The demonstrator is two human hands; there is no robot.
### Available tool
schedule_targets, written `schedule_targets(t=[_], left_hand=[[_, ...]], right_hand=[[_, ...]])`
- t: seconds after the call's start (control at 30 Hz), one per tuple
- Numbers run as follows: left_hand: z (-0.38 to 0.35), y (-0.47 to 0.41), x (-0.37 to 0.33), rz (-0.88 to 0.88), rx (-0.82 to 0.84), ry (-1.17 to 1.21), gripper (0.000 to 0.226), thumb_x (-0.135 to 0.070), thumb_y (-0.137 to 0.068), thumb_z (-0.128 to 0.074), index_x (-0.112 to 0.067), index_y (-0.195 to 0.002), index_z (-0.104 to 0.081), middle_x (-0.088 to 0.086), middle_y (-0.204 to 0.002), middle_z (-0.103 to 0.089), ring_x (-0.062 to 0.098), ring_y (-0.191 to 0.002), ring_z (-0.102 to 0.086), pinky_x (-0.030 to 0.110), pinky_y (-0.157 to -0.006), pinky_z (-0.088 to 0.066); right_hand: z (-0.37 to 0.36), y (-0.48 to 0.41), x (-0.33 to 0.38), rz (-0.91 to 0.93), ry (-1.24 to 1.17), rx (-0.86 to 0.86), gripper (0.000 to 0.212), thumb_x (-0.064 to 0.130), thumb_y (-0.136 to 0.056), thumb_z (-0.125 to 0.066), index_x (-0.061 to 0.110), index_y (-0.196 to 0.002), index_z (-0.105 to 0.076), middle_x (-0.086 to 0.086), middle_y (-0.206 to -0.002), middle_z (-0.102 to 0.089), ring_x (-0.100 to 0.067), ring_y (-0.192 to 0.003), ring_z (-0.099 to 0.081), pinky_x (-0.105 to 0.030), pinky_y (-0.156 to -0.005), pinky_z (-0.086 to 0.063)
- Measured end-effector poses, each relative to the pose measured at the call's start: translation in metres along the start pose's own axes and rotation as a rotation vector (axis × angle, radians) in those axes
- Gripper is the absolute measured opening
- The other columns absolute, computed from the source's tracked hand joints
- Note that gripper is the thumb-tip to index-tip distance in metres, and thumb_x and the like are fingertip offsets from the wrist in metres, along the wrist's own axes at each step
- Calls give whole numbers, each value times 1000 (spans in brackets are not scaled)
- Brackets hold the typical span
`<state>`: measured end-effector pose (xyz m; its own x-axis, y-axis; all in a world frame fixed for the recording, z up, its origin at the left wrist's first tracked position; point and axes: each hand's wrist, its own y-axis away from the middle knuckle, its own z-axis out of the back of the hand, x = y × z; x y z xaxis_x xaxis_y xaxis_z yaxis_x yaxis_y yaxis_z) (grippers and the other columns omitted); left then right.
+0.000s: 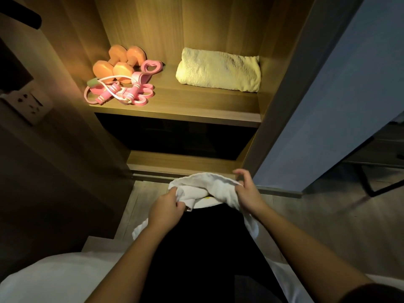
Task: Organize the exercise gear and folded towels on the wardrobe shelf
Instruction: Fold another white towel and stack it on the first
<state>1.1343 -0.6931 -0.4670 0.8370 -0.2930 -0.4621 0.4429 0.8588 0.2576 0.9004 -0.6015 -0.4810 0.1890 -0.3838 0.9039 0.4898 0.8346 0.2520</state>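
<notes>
Warm light fills the wooden wardrobe [196, 25]; floor [317, 215] and wall socket [30, 103] lie dim.

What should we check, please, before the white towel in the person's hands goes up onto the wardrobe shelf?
1. Left hand grips the white towel: ok.
2. Right hand holds its other side: ok.
3. White towel folded neatly: not ok; it is bunched, with an end hanging down.
4. Yellow towel folded and lying flat on the shelf: ok.
5. Bare shelf board between the gear and the yellow towel wide enough for another towel: cannot tell.
6. Dumbbells and pink rope and bands tidy: not ok; the rope and bands lie tangled.
</notes>
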Motion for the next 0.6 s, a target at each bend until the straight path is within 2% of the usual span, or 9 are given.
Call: schedule_targets(t=[0.03, 0.1, 0.17, 0.2, 0.27, 0.33, 0.37, 0.5, 0.6], left_hand=[[0, 0, 1, 12, 3, 33, 16, -22, -92, -50, -14, -106, -48, 9, -84, -61, 27, -78, -58, 33, -62, -42], [1, -2, 2, 41, -1, 78, 10, -21, -91, -51, -14, -97, -48, 7, -76, -57, 26, -73, -55, 33, -59, -40], [2, -2, 2, 59, 9, 102, 10, -21, -91, -52, -13, -95, -49, 8, -77, -57, 27, -74, -56, 33, -60, -39], [3, -2, 2, 68, 17, 126, 10, -21, -91, -52, -12, -96, -50, 10, -80, -59, 28, -77, -57, 34, -61, -42], [6, -3, 3, 78, 37, 187, 13, -21, -90, -53, -11, -99, -53, 11, -86, -62, 30, -83, -60, 37, -69, -49], [7, -4, 4, 80, 45, 234, 16, -21, -89, -53, -12, -103, -55, 11, -90, -64, 29, -85, -61, 40, -77, -52], [7, -4, 5, 78, 45, 249, 17, -21, -89, -53, -12, -103, -56, 10, -91, -64, 29, -86, -61, 40, -78, -52], [9, -4, 9, 70, 12, 305, 16, -19, -87, -54, -14, -101, -59, 6, -89, -66, 26, -85, -62, 42, -77, -54], [28, -11, 20, 80, -114, 300, 21, -19, -88, -55, -19, -109, -60, -7, -80, -61, 15, -76, -57, 28, -64, -48]], right_hand=[[2, -4, 6, 50, -1, 11, 52, -7, -87, -38, 40, -105, -48, 3, -86, -58, -4, -76, -57, -15, -69, -44], [3, -8, 16, 176, 85, 64, 62, -15, -77, -32, 41, -95, -50, 6, -92, -57, -1, -85, -57, -14, -78, -45], [-2, -10, 23, 277, 262, 154, 57, -17, -72, -33, 33, -82, -56, 3, -97, -53, -11, -95, -55, -27, -91, -47], [-7, -11, 26, 293, 415, 223, 49, -12, -76, -37, 32, -79, -60, 2, -99, -50, -16, -96, -55, -35, -91, -47], [-18, -13, 27, 258, 788, 400, 26, 18, -91, -48, 34, -102, -65, 4, -108, -44, -21, -99, -55, -37, -82, -47], [-30, -16, 22, 208, 1041, 548, 40, 48, -91, -54, 36, -129, -55, 0, -119, -40, -24, -104, -55, -35, -76, -45], [-37, -17, 18, 166, 1098, 571, 47, 53, -89, -55, 35, -133, -53, -2, -123, -40, -26, -106, -54, -34, -75, -43], [-58, -24, 9, 173, 1130, 327, 21, 27, -95, -52, 25, -109, -68, -7, -120, -47, -31, -97, -59, -32, -69, -40], [-46, -31, 14, 155, 1008, 204, 20, 33, -99, -44, 24, -100, -62, -4, -117, -44, -32, -96, -59, -34, -70, -39]])
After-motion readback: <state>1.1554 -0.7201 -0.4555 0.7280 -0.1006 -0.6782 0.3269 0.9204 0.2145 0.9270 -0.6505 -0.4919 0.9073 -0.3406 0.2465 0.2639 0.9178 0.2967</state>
